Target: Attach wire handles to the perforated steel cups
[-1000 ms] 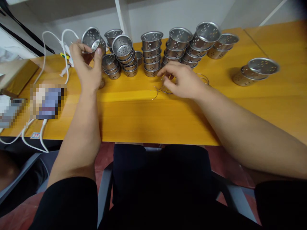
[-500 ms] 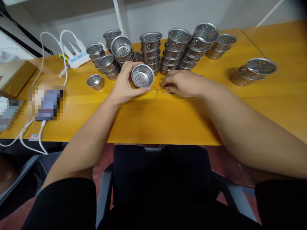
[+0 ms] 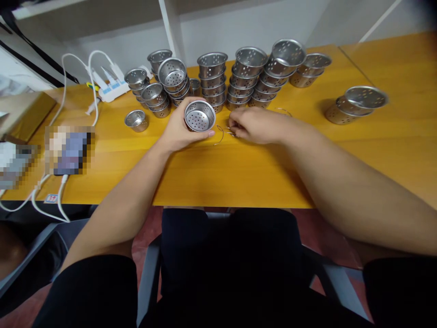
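In the head view my left hand (image 3: 177, 127) is wrapped around a perforated steel strainer cup (image 3: 200, 116), its open mouth tilted towards me. Close by on its right, my right hand (image 3: 251, 125) is closed at the table surface, fingertips pinched on a thin bent wire (image 3: 230, 132); its fingers hide most of that piece. Between the two hands lies a curved wire (image 3: 218, 135). Another thin wire (image 3: 283, 110) shows behind my right wrist.
Several stacks of strainer cups (image 3: 211, 82) line the back of the wooden table (image 3: 218, 182). A small cup (image 3: 136, 120) stands at left, a nested stack (image 3: 355, 105) at right. A power strip (image 3: 114, 90), cables and a phone (image 3: 72, 152) occupy the left side.
My right hand's fingers have closed further around the wire at the same spot. My left hand still holds the strainer cup; the whole view has shifted slightly.
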Action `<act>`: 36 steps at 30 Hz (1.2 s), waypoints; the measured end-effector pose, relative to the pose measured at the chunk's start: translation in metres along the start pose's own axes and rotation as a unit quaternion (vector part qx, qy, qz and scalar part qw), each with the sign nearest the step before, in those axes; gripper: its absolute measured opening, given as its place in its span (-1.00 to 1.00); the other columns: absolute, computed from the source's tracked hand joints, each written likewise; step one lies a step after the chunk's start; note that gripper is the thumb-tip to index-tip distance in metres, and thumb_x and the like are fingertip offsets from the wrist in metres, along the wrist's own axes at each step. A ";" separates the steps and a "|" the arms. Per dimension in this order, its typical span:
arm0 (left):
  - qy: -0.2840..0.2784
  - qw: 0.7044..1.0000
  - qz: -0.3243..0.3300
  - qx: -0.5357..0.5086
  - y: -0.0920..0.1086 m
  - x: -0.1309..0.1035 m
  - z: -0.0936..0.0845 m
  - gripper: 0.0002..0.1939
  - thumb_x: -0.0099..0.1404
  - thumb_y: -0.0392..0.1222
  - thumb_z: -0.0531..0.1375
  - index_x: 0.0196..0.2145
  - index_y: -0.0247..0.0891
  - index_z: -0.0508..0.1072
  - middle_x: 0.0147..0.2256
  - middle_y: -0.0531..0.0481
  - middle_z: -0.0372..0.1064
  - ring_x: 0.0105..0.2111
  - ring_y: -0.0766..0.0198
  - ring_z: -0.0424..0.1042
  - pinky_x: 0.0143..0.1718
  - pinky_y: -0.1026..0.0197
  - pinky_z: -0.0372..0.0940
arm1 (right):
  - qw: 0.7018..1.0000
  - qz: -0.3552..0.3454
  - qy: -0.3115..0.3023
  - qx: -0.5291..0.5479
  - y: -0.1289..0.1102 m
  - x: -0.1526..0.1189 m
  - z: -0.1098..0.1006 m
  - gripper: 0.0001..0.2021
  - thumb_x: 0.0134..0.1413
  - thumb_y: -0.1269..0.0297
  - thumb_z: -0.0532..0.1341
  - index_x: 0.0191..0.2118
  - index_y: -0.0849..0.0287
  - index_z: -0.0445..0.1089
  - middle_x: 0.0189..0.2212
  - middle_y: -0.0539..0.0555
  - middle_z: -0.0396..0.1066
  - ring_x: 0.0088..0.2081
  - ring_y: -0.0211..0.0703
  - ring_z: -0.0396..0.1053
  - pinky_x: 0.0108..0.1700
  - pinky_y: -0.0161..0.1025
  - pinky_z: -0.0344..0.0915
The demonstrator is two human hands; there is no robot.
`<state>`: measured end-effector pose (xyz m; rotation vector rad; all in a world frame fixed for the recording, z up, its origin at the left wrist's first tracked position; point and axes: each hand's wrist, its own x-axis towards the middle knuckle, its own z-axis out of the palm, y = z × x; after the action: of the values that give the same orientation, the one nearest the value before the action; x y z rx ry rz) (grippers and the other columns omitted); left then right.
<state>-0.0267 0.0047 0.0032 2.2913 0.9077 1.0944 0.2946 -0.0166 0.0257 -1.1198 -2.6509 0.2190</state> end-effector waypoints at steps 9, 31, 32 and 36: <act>0.007 1.000 -0.002 -0.017 -0.008 -0.002 0.006 0.19 0.03 0.74 0.60 0.35 -0.03 0.45 0.27 -0.25 0.61 0.32 -0.31 0.64 0.45 -0.43 0.52 | 0.991 0.047 0.103 0.074 -0.020 -0.002 -0.019 -0.63 0.65 -0.14 0.17 0.13 -0.08 0.63 0.08 0.29 0.67 0.08 0.38 0.57 0.23 0.34 0.54; -0.016 0.998 0.008 -0.063 -0.013 -0.006 0.024 0.06 0.31 0.59 0.51 0.49 -0.02 0.30 0.41 -0.27 0.50 0.39 -0.23 0.60 0.45 -0.31 0.56 | 0.970 0.089 0.208 0.089 -0.029 -0.001 -0.002 -0.45 0.73 -0.31 0.06 0.35 -0.11 0.57 -0.15 0.19 0.67 -0.14 0.31 0.63 0.10 0.24 0.63; -0.013 0.998 0.017 -0.064 -0.015 -0.006 0.024 0.04 0.32 0.59 0.51 0.47 -0.01 0.31 0.39 -0.26 0.50 0.38 -0.23 0.60 0.45 -0.31 0.55 | 0.970 0.089 0.209 0.091 -0.028 -0.001 0.000 -0.46 0.73 -0.32 0.08 0.35 -0.10 0.57 -0.15 0.19 0.66 -0.15 0.30 0.62 0.09 0.24 0.62; 0.000 0.996 0.056 -0.069 -0.027 -0.003 0.024 0.06 0.29 0.61 0.54 0.44 -0.03 0.32 0.33 -0.22 0.51 0.34 -0.22 0.62 0.46 -0.34 0.54 | 0.953 0.060 0.261 0.139 -0.020 0.004 0.006 -0.53 0.66 -0.35 0.24 0.17 -0.09 0.62 -0.25 0.14 0.58 -0.25 0.22 0.56 -0.01 0.20 0.59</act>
<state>-0.0184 0.0185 -0.0293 2.2494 0.6877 1.1663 0.2767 -0.0283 0.0257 -1.0676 -2.0202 0.2668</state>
